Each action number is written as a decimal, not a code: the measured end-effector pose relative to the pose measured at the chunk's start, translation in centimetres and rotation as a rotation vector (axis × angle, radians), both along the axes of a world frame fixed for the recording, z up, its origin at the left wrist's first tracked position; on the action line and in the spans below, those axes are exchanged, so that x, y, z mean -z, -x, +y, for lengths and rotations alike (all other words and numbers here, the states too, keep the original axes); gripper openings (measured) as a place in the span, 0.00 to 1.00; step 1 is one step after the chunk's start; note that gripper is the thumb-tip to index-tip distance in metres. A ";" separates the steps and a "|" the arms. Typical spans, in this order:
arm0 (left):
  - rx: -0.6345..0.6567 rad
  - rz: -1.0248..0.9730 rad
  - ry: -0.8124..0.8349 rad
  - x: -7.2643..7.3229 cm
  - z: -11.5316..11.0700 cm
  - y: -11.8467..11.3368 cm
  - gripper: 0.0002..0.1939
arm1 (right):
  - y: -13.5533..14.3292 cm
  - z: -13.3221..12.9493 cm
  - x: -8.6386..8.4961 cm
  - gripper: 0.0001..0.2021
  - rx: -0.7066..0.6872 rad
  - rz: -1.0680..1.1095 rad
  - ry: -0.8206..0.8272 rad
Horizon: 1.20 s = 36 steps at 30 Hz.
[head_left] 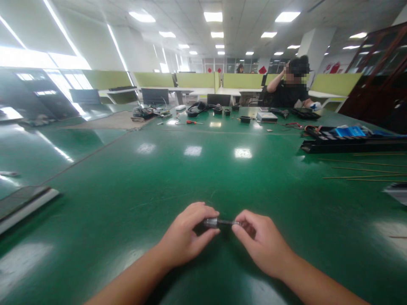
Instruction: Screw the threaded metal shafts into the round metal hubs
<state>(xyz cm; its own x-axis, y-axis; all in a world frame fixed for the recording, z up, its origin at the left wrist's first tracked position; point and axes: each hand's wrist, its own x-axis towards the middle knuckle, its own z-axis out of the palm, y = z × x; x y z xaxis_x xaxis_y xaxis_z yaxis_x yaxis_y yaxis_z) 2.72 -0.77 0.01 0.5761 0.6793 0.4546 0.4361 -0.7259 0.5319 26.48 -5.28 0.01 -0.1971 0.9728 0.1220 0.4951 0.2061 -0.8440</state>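
Note:
In front of me, just above the green table [178, 178], a slim object with a dark cylindrical body and a thin shaft [226, 222] lies level between my hands. My left hand [187, 233] grips the thick grey-black body, thumb below and fingers above. The end of the shaft is pinched between the thumb and fingers of my right hand [260, 237], which hide its tip. Blur and the fingers keep me from telling exactly what kind of object it is.
A black tray-like frame with blue parts [349, 137] and thin rods [365, 171] lies at right. A flat panel [25, 207] lies at left. A red screwdriver [191, 122], electronics [148, 112] and small black boxes [245, 119] stand farther back. A person [288, 91] sits across.

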 end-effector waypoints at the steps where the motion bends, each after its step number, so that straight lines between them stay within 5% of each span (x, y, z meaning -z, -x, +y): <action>1: -0.001 0.000 -0.003 0.0 0.0 0.0 0.15 | 0.0 0.0 0.0 0.09 0.001 -0.001 -0.001; 36: 0.000 -0.005 -0.016 -0.2 0.1 0.0 0.15 | -0.1 -0.2 -0.2 0.09 0.015 0.007 -0.025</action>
<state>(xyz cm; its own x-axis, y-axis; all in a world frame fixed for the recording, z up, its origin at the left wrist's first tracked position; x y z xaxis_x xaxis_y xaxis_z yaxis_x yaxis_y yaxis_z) 2.70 -0.72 0.17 0.5739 0.6720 0.4680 0.4336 -0.7342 0.5225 26.57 -5.47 0.17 -0.1814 0.9723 0.1471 0.4928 0.2194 -0.8420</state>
